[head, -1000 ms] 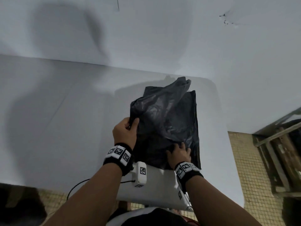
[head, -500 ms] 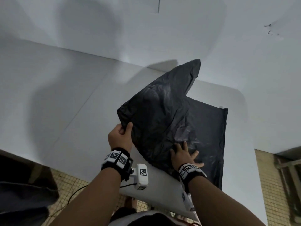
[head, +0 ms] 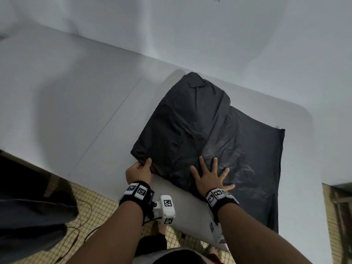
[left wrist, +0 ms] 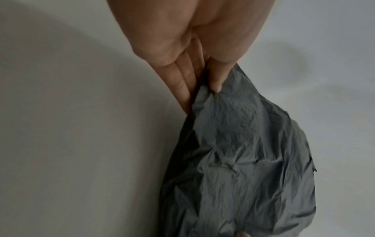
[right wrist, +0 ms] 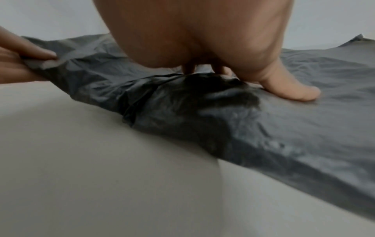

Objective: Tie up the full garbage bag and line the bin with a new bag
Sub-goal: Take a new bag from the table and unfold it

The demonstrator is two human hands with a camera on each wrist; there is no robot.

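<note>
Nearest me, my left hand point(head: 138, 171) pinches the near-left corner of a black garbage bag point(head: 190, 130), thumb on top and fingers underneath; the left wrist view shows thin, crinkled film gathered between thumb point(left wrist: 218, 75) and fingers. Just to its right, my right hand point(head: 209, 176) lies spread flat on the same bag, fingers straight and splayed, pressing it down onto the white worktop point(head: 85, 103). From the right wrist view, the film bunches into a small ridge under my palm while the thumb point(right wrist: 288, 89) rests flat on the plastic.

The bag lies unfolded and empty on the worktop's near-right part, one layer folded over another, its right side reaching toward the worktop's right edge. I judge it very light, limp and somewhat slippery: it will follow the slightest pull, trap air and cling to itself. It looks easy to tear if dragged hard. The best hold, in my judgement, is at a corner or along the open hem, pinching a single layer so the mouth can be parted.

Further out, the worktop carries nothing else that I can see, and a plain white wall point(head: 190, 25) rises behind it. Beside the worktop, tiled floor point(head: 99, 210) shows, with a thin cable point(head: 82, 212) trailing and a dark shape point(head: 28, 206) at the left that I cannot identify. No bin or full bag is visible. Nothing blocks my hands.
</note>
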